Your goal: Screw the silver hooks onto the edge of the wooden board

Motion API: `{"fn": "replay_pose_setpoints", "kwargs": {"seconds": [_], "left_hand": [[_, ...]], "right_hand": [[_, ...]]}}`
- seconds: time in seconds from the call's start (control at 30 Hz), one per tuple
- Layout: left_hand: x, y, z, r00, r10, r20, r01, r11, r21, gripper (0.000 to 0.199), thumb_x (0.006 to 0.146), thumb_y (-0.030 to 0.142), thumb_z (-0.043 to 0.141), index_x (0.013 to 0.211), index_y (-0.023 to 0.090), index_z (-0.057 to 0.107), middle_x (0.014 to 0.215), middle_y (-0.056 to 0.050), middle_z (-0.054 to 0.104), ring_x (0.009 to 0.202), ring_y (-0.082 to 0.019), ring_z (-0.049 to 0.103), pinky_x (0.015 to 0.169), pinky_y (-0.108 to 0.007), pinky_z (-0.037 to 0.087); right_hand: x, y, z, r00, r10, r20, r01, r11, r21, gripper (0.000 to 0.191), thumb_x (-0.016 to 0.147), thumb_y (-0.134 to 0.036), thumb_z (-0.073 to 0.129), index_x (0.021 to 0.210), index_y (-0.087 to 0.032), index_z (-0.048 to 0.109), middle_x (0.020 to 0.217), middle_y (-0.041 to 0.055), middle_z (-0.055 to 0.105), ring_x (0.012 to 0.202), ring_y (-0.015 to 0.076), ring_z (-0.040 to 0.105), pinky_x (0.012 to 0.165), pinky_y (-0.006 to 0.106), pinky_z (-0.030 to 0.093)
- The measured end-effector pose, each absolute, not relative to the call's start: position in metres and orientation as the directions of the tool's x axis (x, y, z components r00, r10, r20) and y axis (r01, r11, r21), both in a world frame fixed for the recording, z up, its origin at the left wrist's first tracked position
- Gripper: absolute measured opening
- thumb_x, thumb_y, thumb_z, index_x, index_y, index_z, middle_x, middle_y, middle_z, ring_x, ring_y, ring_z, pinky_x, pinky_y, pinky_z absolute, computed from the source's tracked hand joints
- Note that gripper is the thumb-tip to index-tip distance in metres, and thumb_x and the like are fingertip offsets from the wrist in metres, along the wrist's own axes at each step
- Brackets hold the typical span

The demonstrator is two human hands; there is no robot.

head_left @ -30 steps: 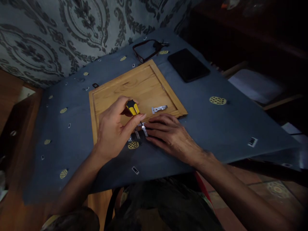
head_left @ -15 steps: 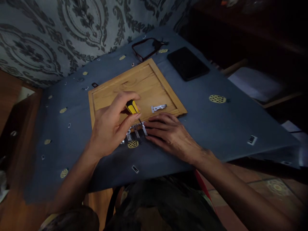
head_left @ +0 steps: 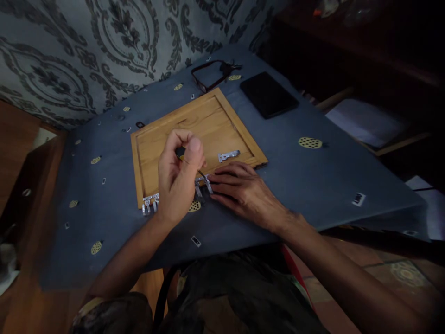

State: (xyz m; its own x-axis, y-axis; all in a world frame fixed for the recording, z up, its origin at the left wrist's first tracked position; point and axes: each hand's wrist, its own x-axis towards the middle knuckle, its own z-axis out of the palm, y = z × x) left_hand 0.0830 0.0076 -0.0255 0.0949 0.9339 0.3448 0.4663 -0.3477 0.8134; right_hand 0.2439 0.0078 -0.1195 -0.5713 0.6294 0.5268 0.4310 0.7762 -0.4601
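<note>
My left hand (head_left: 181,181) is closed around a screwdriver (head_left: 180,152), whose black and yellow handle is mostly hidden by the fingers. Its thin shaft slants down to a metal hook (head_left: 207,184) at the near edge of a framed wooden board (head_left: 239,125). My right hand (head_left: 245,192) lies with fingers stretched out over that edge, the fingertips against the same hook. More metal hooks (head_left: 150,203) line the edge to the left, partly behind my left hand. A loose metal hook (head_left: 228,156) lies on the board above my right fingers.
The board rests on a table with a blue patterned cloth (head_left: 278,185). Beyond it are eyeglasses (head_left: 208,87) and keys (head_left: 234,66). A black tablet or phone (head_left: 268,94) lies to the right. Patterned wall covering (head_left: 69,69) borders the far side.
My left hand has turned about the screwdriver, its thumb now raised and the handle more covered. Hooks at the left of the edge have come into view. My right hand stays put.
</note>
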Motion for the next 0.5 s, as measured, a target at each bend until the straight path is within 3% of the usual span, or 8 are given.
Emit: {"fn": "replay_pose_setpoints", "kwargs": {"seconds": [0.1,0.17,0.5], "left_hand": [[0.093,0.016,-0.027,-0.068,0.938,0.34,0.243,-0.315,0.917,0.041,0.103,0.048,0.033,0.07,0.024,0.027,0.065,0.002,0.026,0.053,-0.013,0.034,0.05,-0.031,0.039],[0.097,0.02,-0.027,-0.078,0.948,0.308,0.191,-0.289,0.938,0.047,0.103,0.052,0.033,0.067,0.023,0.024,0.063,0.002,0.02,0.051,-0.013,0.027,0.046,-0.03,0.031],[0.105,0.028,-0.033,-0.052,0.938,0.343,-0.159,-0.347,0.924,0.066,0.088,0.067,0.059,0.052,0.021,0.028,0.047,0.006,0.021,0.041,-0.007,0.016,0.039,-0.028,0.017]], "right_hand": [[0.244,0.008,-0.119,-0.572,0.616,0.541,0.415,0.787,-0.457,0.021,0.099,-0.031,0.059,0.108,-0.024,0.076,0.116,0.0026,0.078,0.115,0.0242,0.064,0.102,0.049,0.049],[0.244,0.008,-0.118,-0.569,0.609,0.553,0.414,0.793,-0.447,0.021,0.1,-0.031,0.058,0.107,-0.022,0.076,0.116,0.0034,0.078,0.115,0.0241,0.064,0.102,0.047,0.049],[0.242,0.006,-0.117,-0.567,0.631,0.53,0.447,0.775,-0.446,0.022,0.1,-0.03,0.056,0.106,-0.022,0.077,0.115,0.0041,0.078,0.115,0.0249,0.065,0.101,0.047,0.048]]}}
